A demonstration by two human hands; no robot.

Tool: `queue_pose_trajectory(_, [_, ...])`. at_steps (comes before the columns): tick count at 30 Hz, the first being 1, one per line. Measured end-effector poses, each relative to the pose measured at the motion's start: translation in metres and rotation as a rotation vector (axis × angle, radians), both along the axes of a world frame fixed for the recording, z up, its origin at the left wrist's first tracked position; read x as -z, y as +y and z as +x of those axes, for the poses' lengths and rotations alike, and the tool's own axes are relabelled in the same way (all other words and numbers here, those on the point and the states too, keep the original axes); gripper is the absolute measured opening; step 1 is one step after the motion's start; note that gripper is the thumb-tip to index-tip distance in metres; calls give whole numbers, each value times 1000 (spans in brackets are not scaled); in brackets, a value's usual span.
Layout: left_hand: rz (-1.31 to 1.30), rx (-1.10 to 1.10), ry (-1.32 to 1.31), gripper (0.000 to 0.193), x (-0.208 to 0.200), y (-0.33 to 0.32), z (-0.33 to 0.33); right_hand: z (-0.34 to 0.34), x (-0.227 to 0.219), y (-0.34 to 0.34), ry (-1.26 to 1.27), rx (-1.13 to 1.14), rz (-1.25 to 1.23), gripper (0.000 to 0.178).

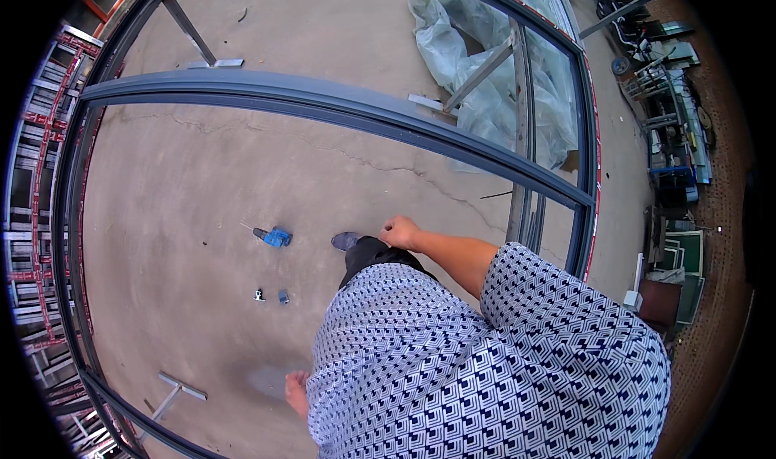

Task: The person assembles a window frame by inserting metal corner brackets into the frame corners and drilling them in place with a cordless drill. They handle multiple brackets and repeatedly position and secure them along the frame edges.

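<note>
My right hand (398,233) is in front of my body, beside my black trousers (376,253). Its fingers are curled closed, and whatever may be inside them is hidden. Low on the left side of my patterned shirt (453,354), my left hand (297,390) shows only in part, its fingers too unclear to read. On the concrete floor to my left lies a blue cordless drill (277,237) with a long thin bit. Nearer to me are a small silver metal piece (259,295) and a small blue-grey block (283,296). One dark shoe (346,240) shows past my trousers.
A large dark grey metal frame (323,95) surrounds me, its crossbar running ahead. Metal stands (190,31) support it. Crumpled clear plastic sheeting (485,71) lies at the far right. Stacked profiles (40,176) line the left; assorted material (679,128) lies along the right.
</note>
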State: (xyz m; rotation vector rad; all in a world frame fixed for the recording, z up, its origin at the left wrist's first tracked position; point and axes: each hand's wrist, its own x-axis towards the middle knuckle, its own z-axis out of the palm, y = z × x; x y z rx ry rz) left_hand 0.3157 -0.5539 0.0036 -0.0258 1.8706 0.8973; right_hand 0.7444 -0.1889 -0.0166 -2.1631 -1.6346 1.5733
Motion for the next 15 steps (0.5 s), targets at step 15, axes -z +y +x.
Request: queue_pose_trajectory(15, [-150,302,92,50,21,-43,18,-17,11,18,-60,-99,33,32])
